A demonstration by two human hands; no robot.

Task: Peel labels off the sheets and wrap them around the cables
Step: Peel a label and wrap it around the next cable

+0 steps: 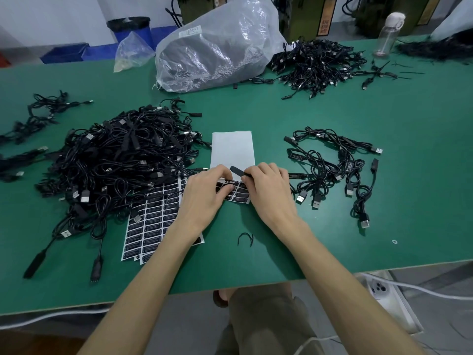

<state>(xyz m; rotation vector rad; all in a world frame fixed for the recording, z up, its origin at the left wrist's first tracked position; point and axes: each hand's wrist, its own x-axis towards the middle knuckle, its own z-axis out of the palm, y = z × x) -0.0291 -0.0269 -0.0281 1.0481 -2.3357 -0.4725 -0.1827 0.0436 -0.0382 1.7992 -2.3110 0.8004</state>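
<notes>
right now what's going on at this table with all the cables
A person is labelling cables at a green table. The right hand pinches the black block of a cable over a mostly used label sheet, while the left hand picks at its remaining black labels; whether one is lifted is unclear. A large pile of cables lies to the left, a smaller bunch to the right, and full label sheets sit under the left forearm.

Open table [409,201] along the near edge and far centre; big cable heap [122,160] blocks the left, smaller cable tangle [332,170] the right, plastic bag [217,47] behind
</notes>
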